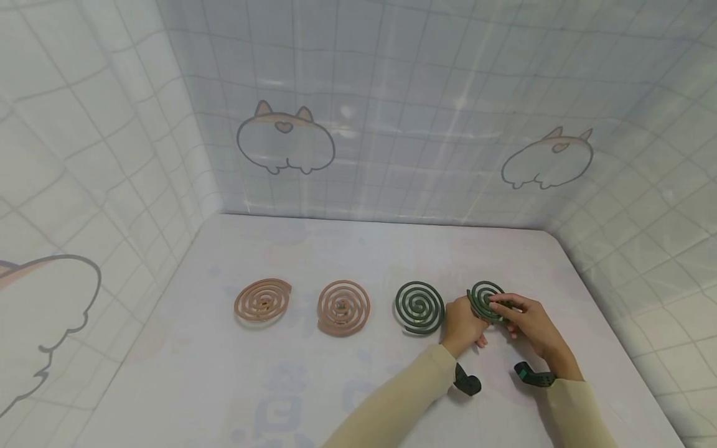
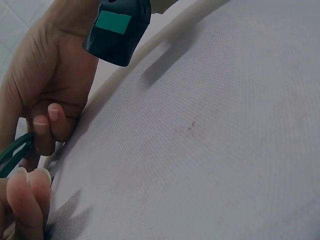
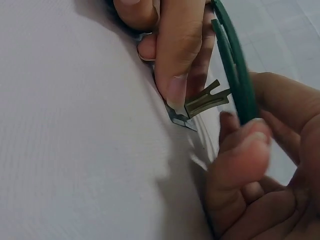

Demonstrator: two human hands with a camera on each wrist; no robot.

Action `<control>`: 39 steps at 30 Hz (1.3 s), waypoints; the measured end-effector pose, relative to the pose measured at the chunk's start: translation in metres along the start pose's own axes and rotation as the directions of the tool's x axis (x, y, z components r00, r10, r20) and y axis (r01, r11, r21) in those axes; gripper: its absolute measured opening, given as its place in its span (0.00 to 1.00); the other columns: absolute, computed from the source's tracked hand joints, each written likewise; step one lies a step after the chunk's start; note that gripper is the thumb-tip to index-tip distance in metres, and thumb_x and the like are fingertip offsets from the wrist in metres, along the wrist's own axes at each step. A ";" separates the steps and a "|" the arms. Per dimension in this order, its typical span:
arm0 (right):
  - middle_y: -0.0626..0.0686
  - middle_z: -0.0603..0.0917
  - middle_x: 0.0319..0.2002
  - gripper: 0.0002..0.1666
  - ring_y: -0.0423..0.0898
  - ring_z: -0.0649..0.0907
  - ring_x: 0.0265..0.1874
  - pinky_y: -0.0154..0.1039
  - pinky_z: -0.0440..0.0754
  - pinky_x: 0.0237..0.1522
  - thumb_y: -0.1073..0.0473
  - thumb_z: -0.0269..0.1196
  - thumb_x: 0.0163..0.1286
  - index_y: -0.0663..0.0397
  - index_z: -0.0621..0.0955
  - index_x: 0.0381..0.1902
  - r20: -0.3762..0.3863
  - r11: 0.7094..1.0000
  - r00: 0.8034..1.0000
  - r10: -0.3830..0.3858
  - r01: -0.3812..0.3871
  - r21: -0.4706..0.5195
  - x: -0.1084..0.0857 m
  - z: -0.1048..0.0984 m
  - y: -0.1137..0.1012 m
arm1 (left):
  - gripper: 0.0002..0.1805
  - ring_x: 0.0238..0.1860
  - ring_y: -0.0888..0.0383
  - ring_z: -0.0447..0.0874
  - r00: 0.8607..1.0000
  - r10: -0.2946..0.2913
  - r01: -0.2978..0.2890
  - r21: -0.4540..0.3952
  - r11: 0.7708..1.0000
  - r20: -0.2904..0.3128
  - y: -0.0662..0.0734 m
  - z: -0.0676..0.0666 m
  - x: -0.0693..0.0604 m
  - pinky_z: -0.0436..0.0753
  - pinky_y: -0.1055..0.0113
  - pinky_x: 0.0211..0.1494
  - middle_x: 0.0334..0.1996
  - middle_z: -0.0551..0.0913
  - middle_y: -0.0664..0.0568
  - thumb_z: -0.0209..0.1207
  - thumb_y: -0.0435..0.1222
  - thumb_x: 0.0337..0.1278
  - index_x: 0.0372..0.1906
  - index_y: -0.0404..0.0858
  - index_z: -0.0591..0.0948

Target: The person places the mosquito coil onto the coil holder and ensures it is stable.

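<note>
My right hand (image 1: 529,323) pinches a green mosquito coil (image 1: 482,298) between thumb and fingers at the right of the table. Close beside it, my left hand (image 1: 463,325) holds a small metal coil stand (image 3: 207,101) at its base, low over the tabletop. In the right wrist view the stand's forked prong reaches up to the coil; whether it is fixed in the coil I cannot tell. A second green coil (image 1: 419,307) is just left of my left hand. Part of the held coil (image 2: 15,152) shows in the left wrist view.
Two brown mosquito coils, one flat and round (image 1: 343,306) and one tilted (image 1: 263,300), stand in the same row to the left. The white table (image 1: 252,373) is enclosed by walls of tile-patterned cloth (image 1: 392,168) at the back and sides.
</note>
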State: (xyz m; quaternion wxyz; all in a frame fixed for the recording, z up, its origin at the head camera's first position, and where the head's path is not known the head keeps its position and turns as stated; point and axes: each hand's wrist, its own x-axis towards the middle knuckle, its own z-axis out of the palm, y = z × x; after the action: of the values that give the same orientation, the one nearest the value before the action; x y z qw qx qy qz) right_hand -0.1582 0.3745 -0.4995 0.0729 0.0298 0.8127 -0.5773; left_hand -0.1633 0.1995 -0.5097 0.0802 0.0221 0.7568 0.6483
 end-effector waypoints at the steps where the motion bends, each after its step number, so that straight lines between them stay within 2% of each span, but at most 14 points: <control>1: 0.46 0.81 0.39 0.25 0.40 0.73 0.20 0.36 0.78 0.18 0.53 0.70 0.71 0.63 0.81 0.59 -0.005 1.000 1.000 0.001 -0.001 0.009 0.000 0.000 0.000 | 0.12 0.01 0.63 0.71 1.000 -0.003 0.003 -0.004 1.000 0.000 0.000 0.000 0.000 0.72 0.69 0.06 0.03 0.74 0.55 0.70 0.21 0.51 0.28 0.39 0.81; 8: 0.41 0.81 0.35 0.21 0.38 0.70 0.18 0.34 0.74 0.18 0.56 0.69 0.72 0.59 0.82 0.58 -0.020 0.997 1.000 0.002 0.000 0.073 0.001 -0.003 0.003 | 0.13 0.01 0.64 0.71 1.000 0.011 -0.011 -0.010 1.000 -0.001 -0.001 -0.001 -0.001 0.73 0.68 0.06 0.02 0.73 0.55 0.70 0.21 0.50 0.28 0.40 0.80; 17: 0.43 0.77 0.31 0.23 0.39 0.71 0.19 0.34 0.74 0.18 0.54 0.70 0.71 0.62 0.81 0.58 -0.011 0.999 1.000 0.020 -0.020 0.046 0.002 0.001 0.002 | 0.09 0.01 0.65 0.70 0.997 0.072 -0.072 0.037 0.997 0.000 -0.002 -0.002 -0.001 0.70 0.70 0.05 0.02 0.73 0.57 0.69 0.25 0.54 0.27 0.38 0.81; 24: 0.43 0.76 0.30 0.25 0.39 0.70 0.18 0.35 0.74 0.18 0.53 0.71 0.70 0.63 0.81 0.58 -0.018 0.999 0.999 0.027 -0.026 0.038 0.003 0.003 0.001 | 0.09 0.01 0.65 0.70 0.998 0.061 -0.061 0.022 0.998 0.010 -0.002 -0.002 0.000 0.70 0.71 0.05 0.02 0.73 0.57 0.69 0.24 0.55 0.27 0.37 0.81; 35: 0.43 0.76 0.31 0.25 0.39 0.70 0.19 0.35 0.74 0.19 0.53 0.71 0.70 0.61 0.81 0.58 -0.006 0.999 0.999 0.043 -0.043 0.023 0.005 0.001 0.004 | 0.10 0.01 0.66 0.70 0.998 0.057 -0.056 0.064 0.996 -0.013 -0.002 -0.001 0.000 0.70 0.71 0.05 0.02 0.72 0.59 0.69 0.26 0.55 0.26 0.39 0.81; 39: 0.43 0.76 0.31 0.25 0.39 0.70 0.19 0.34 0.74 0.19 0.53 0.70 0.71 0.60 0.80 0.60 -0.005 0.999 0.999 0.041 -0.041 0.020 0.004 0.000 0.005 | 0.10 0.01 0.65 0.70 0.999 0.048 -0.047 0.055 0.997 -0.006 -0.002 -0.001 0.000 0.70 0.71 0.05 0.03 0.75 0.55 0.69 0.25 0.54 0.25 0.40 0.81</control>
State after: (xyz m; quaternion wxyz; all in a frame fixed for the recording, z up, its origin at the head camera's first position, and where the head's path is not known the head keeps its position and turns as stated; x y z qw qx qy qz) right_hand -0.1619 0.3761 -0.5044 0.0822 0.0486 0.8063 -0.5837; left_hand -0.1628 0.1987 -0.5112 0.0613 0.0397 0.7739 0.6291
